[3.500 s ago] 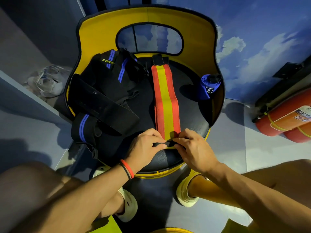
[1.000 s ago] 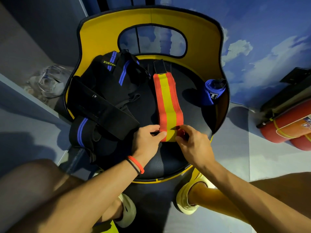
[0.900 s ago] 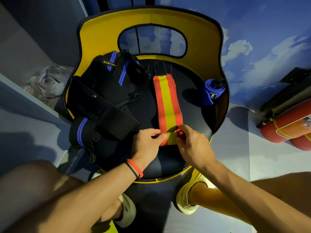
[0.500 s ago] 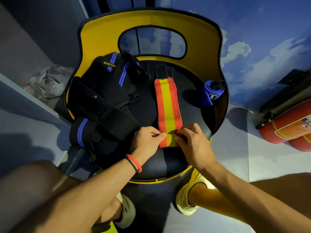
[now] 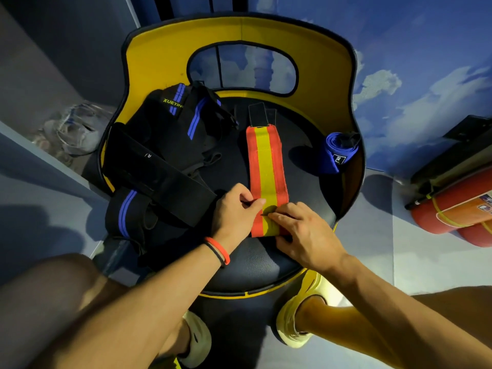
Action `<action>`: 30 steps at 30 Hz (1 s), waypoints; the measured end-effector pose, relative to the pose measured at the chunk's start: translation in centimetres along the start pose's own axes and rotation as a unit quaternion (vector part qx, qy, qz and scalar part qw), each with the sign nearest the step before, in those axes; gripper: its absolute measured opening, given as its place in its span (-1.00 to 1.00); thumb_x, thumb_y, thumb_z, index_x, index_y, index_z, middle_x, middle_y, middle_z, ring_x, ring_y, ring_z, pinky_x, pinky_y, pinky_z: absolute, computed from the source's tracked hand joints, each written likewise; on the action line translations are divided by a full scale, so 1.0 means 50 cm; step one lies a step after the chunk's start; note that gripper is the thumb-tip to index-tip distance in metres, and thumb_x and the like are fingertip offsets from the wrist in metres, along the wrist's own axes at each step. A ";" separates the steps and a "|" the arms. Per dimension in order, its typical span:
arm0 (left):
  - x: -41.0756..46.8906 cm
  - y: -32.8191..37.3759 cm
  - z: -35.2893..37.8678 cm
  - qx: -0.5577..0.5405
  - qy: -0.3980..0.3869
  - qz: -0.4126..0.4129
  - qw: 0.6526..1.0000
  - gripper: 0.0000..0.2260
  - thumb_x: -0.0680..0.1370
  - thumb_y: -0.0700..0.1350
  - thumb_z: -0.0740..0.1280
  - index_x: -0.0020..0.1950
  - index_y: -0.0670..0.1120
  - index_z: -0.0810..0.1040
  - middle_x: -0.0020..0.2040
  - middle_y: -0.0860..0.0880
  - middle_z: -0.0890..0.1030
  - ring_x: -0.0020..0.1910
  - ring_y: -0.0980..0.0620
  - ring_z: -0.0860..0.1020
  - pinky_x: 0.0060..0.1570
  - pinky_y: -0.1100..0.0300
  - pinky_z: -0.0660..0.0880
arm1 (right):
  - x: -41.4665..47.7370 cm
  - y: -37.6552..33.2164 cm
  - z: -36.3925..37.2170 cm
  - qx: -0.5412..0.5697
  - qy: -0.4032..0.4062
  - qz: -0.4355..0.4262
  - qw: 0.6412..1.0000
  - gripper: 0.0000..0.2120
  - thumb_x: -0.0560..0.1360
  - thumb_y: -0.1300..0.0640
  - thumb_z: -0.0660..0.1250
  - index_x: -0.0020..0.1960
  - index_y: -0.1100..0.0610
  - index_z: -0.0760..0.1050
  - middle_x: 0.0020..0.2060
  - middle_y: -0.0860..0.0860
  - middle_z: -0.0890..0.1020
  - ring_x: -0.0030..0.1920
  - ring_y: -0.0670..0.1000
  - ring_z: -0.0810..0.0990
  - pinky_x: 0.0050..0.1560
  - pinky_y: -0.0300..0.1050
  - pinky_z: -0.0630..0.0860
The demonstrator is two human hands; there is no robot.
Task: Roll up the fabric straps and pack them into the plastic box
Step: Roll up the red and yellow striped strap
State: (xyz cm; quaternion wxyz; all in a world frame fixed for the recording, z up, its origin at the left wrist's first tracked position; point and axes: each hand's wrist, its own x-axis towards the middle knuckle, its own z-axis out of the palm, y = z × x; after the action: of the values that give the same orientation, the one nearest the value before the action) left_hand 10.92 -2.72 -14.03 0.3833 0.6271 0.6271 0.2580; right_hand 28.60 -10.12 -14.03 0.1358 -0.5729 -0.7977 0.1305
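Red-and-yellow striped fabric is being handled on a black padded seat. The strap is lying flat and lengthwise, its far end finished with a black hook-and-loop tab, its near end being held between both hands. Its left red edge is being pinched by the curled fingers of the left hand. The near end is being gripped by the right hand, with the index finger lying across the yellow middle stripe and the thumb tucked at the lower edge; how far that end is rolled under the hand cannot be told. The weave is looking ribbed and elastic, the seat leathery and faintly creased. Left of the strap, black straps with blue stripes are lying in a loose heap, partly hanging over the seat's rim. A blue roll, wound into a tight cylinder, is leaning against the yellow backrest on the right. A red band is being worn on the left wrist.
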 end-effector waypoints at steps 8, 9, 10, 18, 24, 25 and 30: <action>0.058 0.015 0.023 0.010 -0.017 -0.016 1.000 -0.74 0.37 -0.28 0.56 -0.18 0.10 0.69 0.03 0.13 0.47 -0.12 0.11 0.52 -0.02 0.28 0.51 | 0.028 0.009 -0.024 0.099 -0.070 0.062 0.991 -0.49 0.42 -0.13 0.32 0.35 -0.02 0.54 0.15 -0.06 0.63 0.12 -0.01 0.54 0.21 -0.06 0.50; 0.062 0.017 0.023 0.015 -0.015 -0.019 1.000 -0.74 0.36 -0.27 0.58 -0.16 0.09 0.70 0.05 0.12 0.43 -0.08 0.11 0.51 0.03 0.28 0.50 | 0.027 0.011 -0.024 0.124 -0.063 0.071 0.988 -0.54 0.44 -0.10 0.35 0.32 -0.04 0.51 0.10 -0.06 0.63 0.07 -0.01 0.54 0.16 -0.04 0.51; 0.064 0.020 0.021 0.022 -0.016 -0.023 0.999 -0.76 0.36 -0.25 0.60 -0.14 0.08 0.72 0.05 0.09 0.42 -0.06 0.12 0.50 0.04 0.28 0.48 | 0.025 0.013 -0.024 0.139 -0.055 0.073 0.986 -0.59 0.46 -0.09 0.37 0.28 -0.04 0.49 0.07 -0.06 0.62 0.04 0.00 0.54 0.13 -0.01 0.51; 0.056 0.005 0.012 -0.016 -0.019 0.005 1.000 -0.83 0.46 -0.27 0.52 -0.02 -0.04 0.76 0.13 0.05 0.53 -0.06 0.11 0.60 -0.03 0.43 0.48 | 0.021 0.013 0.011 0.174 0.031 0.116 0.977 -0.60 0.57 -0.07 0.40 0.35 0.06 0.59 0.28 0.04 0.37 0.30 0.03 0.42 0.40 -0.05 0.42; 0.059 0.004 0.012 -0.060 -0.037 -0.009 0.997 -0.82 0.51 -0.28 0.46 0.03 -0.05 0.74 0.23 0.09 0.62 0.03 0.18 0.61 0.02 0.43 0.47 | 0.024 -0.034 0.021 0.153 0.047 0.148 0.976 -0.64 0.60 0.05 0.39 0.36 0.10 0.56 0.39 0.13 0.47 0.31 0.21 0.49 0.43 0.14 0.41; 0.058 0.006 0.012 -0.055 -0.040 -0.001 0.998 -0.83 0.54 -0.25 0.42 0.07 -0.06 0.74 0.25 0.09 0.61 0.10 0.15 0.60 0.07 0.41 0.45 | 0.025 -0.035 0.025 0.145 0.051 0.147 0.977 -0.65 0.61 0.05 0.38 0.36 0.11 0.56 0.40 0.14 0.45 0.32 0.23 0.49 0.40 0.18 0.43; 0.054 0.016 0.024 0.002 -0.094 0.020 0.995 -0.74 0.66 -0.07 0.26 0.27 -0.03 0.66 0.39 0.10 0.45 0.32 0.10 0.45 0.28 0.25 0.36 | 0.040 -0.038 0.029 0.107 0.035 0.217 0.970 -0.65 0.64 -0.06 0.21 0.24 0.13 0.58 0.29 0.19 0.44 0.20 0.28 0.50 0.31 0.22 0.48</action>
State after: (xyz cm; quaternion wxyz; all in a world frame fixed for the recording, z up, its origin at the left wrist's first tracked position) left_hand 12.60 -0.18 -14.50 0.4341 0.6615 0.5764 0.2044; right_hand 25.76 -8.88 -14.55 0.1929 -0.7187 -0.6303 0.2213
